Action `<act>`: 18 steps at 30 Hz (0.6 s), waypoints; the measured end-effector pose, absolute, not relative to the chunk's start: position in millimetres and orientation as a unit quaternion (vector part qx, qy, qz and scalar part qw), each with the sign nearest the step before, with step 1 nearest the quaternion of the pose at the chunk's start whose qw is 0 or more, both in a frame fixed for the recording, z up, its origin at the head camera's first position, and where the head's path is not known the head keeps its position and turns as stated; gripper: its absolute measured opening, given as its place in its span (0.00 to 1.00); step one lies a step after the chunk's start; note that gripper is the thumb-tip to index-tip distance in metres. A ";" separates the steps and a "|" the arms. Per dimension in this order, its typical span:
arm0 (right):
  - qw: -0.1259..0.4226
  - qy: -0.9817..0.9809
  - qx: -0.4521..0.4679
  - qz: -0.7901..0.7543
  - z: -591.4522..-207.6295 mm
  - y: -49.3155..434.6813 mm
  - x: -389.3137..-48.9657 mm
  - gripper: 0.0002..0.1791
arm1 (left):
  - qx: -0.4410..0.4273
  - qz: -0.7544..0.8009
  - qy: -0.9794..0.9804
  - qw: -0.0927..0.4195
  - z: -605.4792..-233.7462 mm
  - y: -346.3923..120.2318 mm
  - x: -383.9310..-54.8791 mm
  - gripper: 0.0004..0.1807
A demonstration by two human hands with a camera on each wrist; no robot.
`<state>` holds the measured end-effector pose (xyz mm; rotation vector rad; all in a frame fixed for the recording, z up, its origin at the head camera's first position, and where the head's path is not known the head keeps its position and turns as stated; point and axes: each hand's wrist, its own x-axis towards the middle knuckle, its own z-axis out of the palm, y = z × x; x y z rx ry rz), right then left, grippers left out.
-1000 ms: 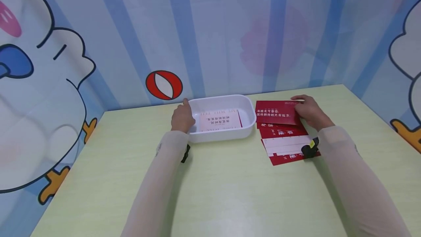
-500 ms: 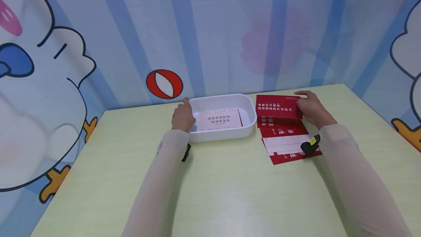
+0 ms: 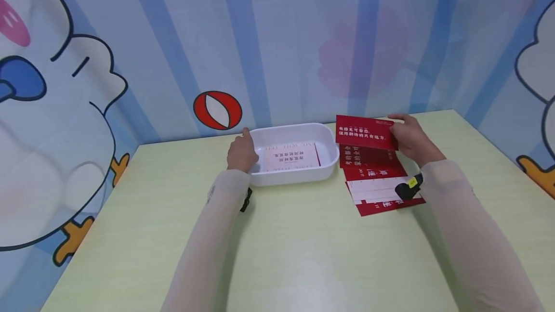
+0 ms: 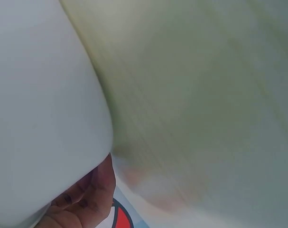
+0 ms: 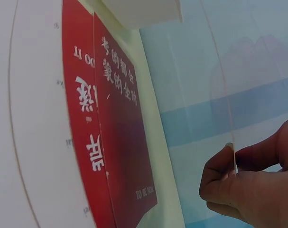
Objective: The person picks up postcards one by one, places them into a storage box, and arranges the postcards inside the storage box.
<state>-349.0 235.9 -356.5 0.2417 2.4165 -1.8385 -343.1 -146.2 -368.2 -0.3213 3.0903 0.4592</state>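
At its left end, my left hand [image 3: 242, 152] holds the white plastic tray [image 3: 299, 176]. In the left wrist view its curled fingers [image 4: 94, 194] lie against the tray's outer side [image 4: 49, 114]. Inside the tray rests a pale pink printed card [image 3: 291, 157]. My right hand [image 3: 414, 141] pinches the right edge of a red card [image 3: 364, 133] with white lettering, raised and tilted beside the tray's right end. The right wrist view shows thumb and fingers [image 5: 219, 178] meeting on that card, seen edge-on. Below it lie overlapping cards, among them a dark red one [image 5: 125, 133].
A white card [image 3: 375, 189] lies over red ones at the near end of the spread, partly behind the right wrist's black camera [image 3: 408, 188]. The pale yellow table [image 3: 295, 249] ends at a blue cartoon-printed backdrop [image 3: 286, 47] just behind the tray.
My right hand has lifted the red card up and off the spread, uncovering more of the dark red card beneath. The left hand and the tray have stayed in place.
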 end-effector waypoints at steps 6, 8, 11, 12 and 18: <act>0.048 0.792 0.066 -0.605 -351.1 232.0 -349.0 0.36 | -0.104 0.143 0.984 0.000 -365.6 -146.0 -342.2 0.43; 0.052 0.791 0.063 -0.607 -349.6 230.0 -349.5 0.36 | -0.105 0.138 0.985 -0.001 -365.0 -146.2 -342.1 0.43; 0.059 0.786 0.057 -0.612 -347.6 226.4 -348.7 0.36 | -0.103 0.127 0.987 -0.001 -365.0 -146.7 -341.8 0.42; 0.062 0.786 0.055 -0.613 -346.8 224.9 -348.0 0.35 | -0.102 0.123 0.987 -0.001 -365.3 -146.8 -341.7 0.42; 0.081 0.778 0.059 -0.620 -340.1 210.3 -344.3 0.36 | -0.100 0.115 0.988 -0.003 -364.5 -145.0 -340.2 0.41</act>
